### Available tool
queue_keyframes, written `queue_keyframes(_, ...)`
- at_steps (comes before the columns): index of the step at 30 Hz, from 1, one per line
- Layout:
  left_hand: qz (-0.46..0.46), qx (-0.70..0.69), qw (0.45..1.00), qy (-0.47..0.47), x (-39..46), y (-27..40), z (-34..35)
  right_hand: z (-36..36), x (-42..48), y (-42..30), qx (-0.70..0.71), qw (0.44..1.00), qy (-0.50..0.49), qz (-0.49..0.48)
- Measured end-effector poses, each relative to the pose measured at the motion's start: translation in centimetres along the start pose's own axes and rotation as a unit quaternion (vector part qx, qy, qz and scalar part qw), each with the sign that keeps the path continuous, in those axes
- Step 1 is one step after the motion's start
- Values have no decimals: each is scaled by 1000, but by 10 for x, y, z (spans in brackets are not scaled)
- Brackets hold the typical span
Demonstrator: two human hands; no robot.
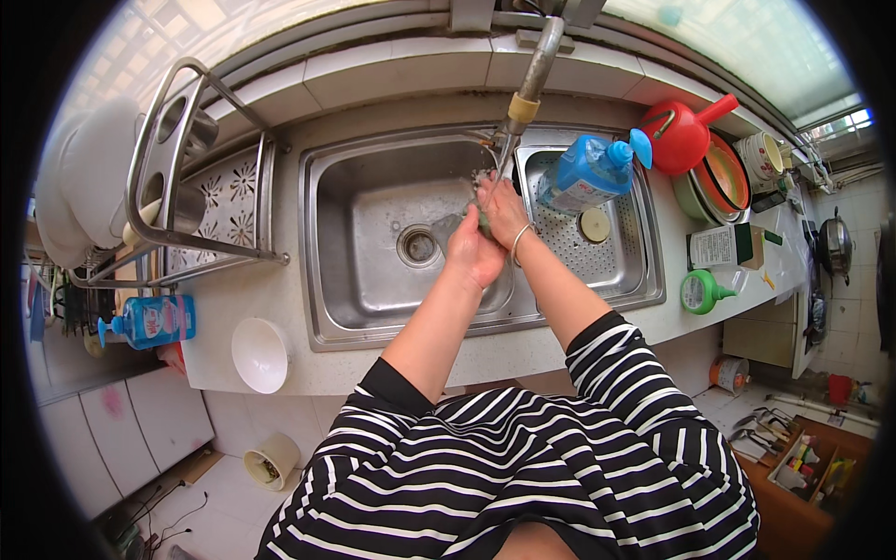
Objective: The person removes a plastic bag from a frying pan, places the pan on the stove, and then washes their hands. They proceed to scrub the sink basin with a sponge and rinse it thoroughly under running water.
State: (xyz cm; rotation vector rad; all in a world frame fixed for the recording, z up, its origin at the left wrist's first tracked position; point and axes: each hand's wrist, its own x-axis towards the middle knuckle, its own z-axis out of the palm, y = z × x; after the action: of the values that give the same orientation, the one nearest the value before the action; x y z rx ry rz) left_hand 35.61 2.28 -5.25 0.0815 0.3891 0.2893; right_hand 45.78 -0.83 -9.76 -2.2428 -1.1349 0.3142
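Observation:
Both of my hands are together under running water from the metal faucet (pixel 530 98), over the right part of the large stainless steel sink basin (pixel 364 203). My left hand (pixel 476 245) is cupped around a greenish thing (pixel 484 225), mostly hidden between the hands; I cannot tell what it is. Against its upper side lies my right hand (pixel 504 210), fingers stretched in the water, a bangle (pixel 519 241) on the wrist. Just right of the hands, a large blue pump bottle (pixel 586 175) stands in the smaller basin, which has a perforated tray (pixel 609 262).
A steel dish rack (pixel 210 245) with plates stands at the left, near a blue pump bottle (pixel 157 322) and a white bowl (pixel 261 355). On the right counter are a red ladle (pixel 675 136), stacked basins (pixel 721 175), a box (pixel 717 246) and a green bottle (pixel 700 292).

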Motion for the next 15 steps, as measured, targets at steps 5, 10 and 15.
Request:
queue_keyframes(5, 67, 64, 973, 209, 9, 42, -34, -9, -62, -68, 217, 973, -66, -48)
queue_keyframes(10, 126, 105, 958, 235, 17, 38, -42, -14, -49, -71, 198, 974, -78, -77)
queue_keyframes(15, -8, -101, 990, 101, 15, 28, -13, -36, -26, -41, -122, 968, 36, -215)
